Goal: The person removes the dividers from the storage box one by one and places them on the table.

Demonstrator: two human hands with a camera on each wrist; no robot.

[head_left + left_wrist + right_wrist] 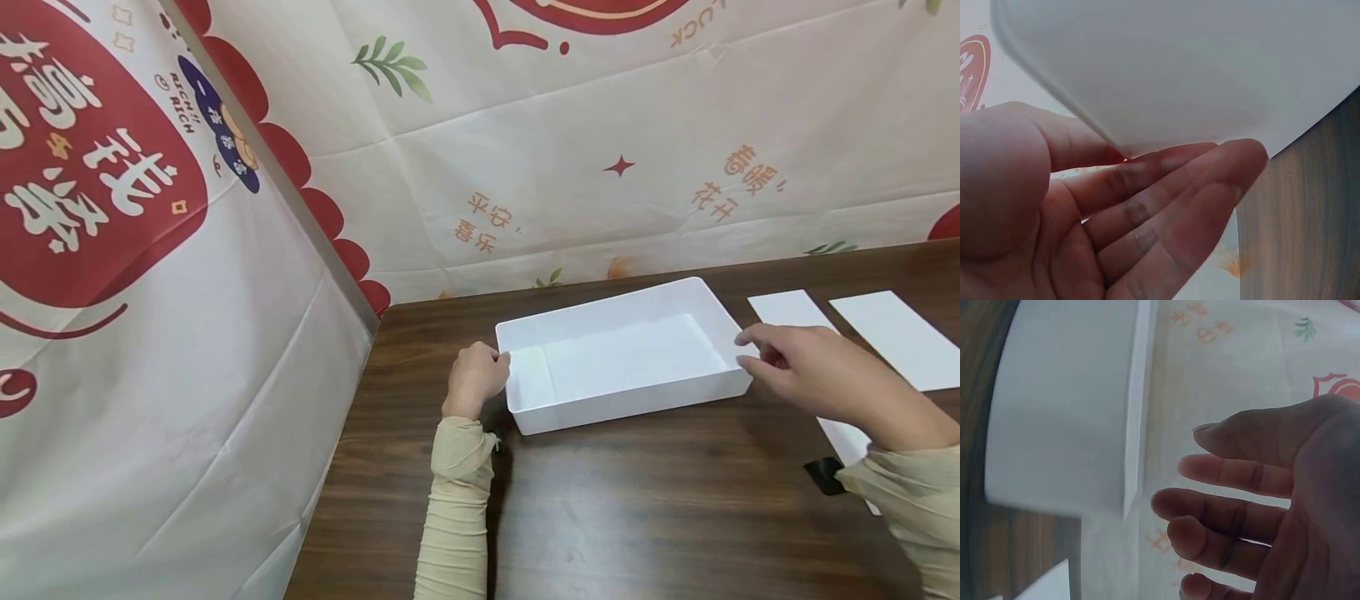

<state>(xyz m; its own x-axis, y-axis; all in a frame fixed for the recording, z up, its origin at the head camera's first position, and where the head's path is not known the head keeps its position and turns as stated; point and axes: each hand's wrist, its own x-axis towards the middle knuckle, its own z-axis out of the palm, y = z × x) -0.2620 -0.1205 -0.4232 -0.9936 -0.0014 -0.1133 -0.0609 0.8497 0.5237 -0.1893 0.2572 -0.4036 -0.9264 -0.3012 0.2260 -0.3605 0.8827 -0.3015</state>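
A shallow white rectangular box (pixel 630 350), open at the top, sits on the brown wooden table. A paler panel (pixel 531 375) shows inside at its left end. My left hand (pixel 476 375) pinches the rim of the left end wall; in the left wrist view, the thumb is on one side of the wall (pixel 1166 75) and the fingers (pixel 1235 162) on the other. At the opposite end, my right hand (pixel 817 367) has its thumb and fingers parted near the right wall. The right wrist view shows a gap between those fingertips and the box (pixel 1060 412).
Two flat white pieces lie to the right: a long one (pixel 787 308), partly covered by my right hand and forearm, and a shorter one (pixel 896 333). A printed cloth (pixel 562 183) hangs behind the table (pixel 600 508), and another (pixel 187 375) hangs along the left.
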